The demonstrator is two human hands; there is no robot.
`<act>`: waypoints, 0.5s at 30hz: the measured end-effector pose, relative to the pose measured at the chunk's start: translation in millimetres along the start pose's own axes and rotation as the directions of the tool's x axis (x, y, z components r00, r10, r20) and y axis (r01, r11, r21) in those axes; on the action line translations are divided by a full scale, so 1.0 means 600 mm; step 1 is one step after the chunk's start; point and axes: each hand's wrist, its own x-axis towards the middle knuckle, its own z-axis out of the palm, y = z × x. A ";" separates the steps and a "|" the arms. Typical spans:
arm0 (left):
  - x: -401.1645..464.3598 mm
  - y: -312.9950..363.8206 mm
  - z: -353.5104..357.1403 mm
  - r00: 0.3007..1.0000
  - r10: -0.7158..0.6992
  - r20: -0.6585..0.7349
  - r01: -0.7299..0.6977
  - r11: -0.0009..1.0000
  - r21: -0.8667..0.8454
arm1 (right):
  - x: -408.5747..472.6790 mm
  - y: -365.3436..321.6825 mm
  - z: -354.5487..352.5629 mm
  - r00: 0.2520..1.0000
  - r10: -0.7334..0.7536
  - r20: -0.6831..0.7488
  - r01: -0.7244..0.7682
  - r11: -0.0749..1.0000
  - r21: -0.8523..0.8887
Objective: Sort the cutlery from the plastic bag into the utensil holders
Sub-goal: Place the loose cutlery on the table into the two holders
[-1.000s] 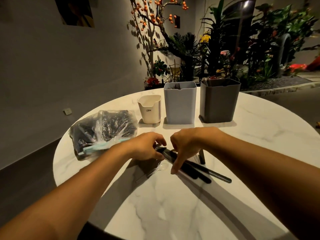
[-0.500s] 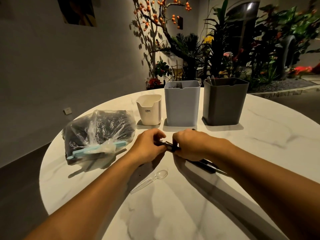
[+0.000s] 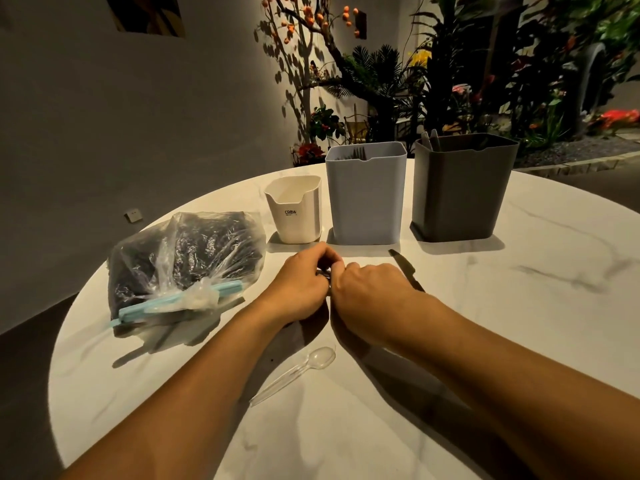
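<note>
- Between the two hands, at the middle of the round white marble table, sits a small bundle of black plastic cutlery; the left hand and right hand press knuckle to knuckle, fingers curled round it.
- Past the right hand one black plastic knife pokes out, its tip toward the holders; how many pieces the hands hide I cannot tell.
- Nearer the body than the hands lies one clear plastic spoon, flat and touched by nothing.
- Left of the left hand rests one clear plastic bag of dark cutlery, its neck pinched by a pale blue clip.
- Beyond the hands stand three holders in a row: a small white cup, a light grey tub with fork tips showing, and a dark grey tub with handles showing.
- Such cutlery is likely light, smooth and slightly bendy, snapping if twisted; a firm pinch at mid-handle should suit, and the spoon may need a fingernail under its stem.
</note>
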 end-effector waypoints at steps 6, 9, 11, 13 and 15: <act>0.008 -0.004 0.007 0.972 -0.031 -0.231 -0.011 0.984 -0.176 | 0.002 0.009 -0.006 0.997 0.028 -0.077 -0.017 0.989 0.148; 0.009 0.007 -0.001 0.917 -0.151 -0.369 -0.051 0.874 -0.482 | 0.009 0.020 -0.027 0.981 0.141 -0.131 -0.074 0.905 0.419; 0.007 0.018 -0.006 0.926 -0.234 -0.296 -0.037 0.726 -0.687 | 0.014 0.025 -0.040 0.971 0.216 -0.099 -0.070 0.660 0.748; 0.003 0.022 -0.006 0.969 -0.208 -0.133 0.017 0.595 -0.803 | 0.014 0.027 -0.046 0.971 0.239 -0.022 -0.052 0.295 0.954; -0.006 0.026 -0.002 0.988 -0.148 -0.034 0.057 0.566 -0.822 | 0.009 0.025 -0.048 0.976 0.214 0.033 -0.050 0.074 0.996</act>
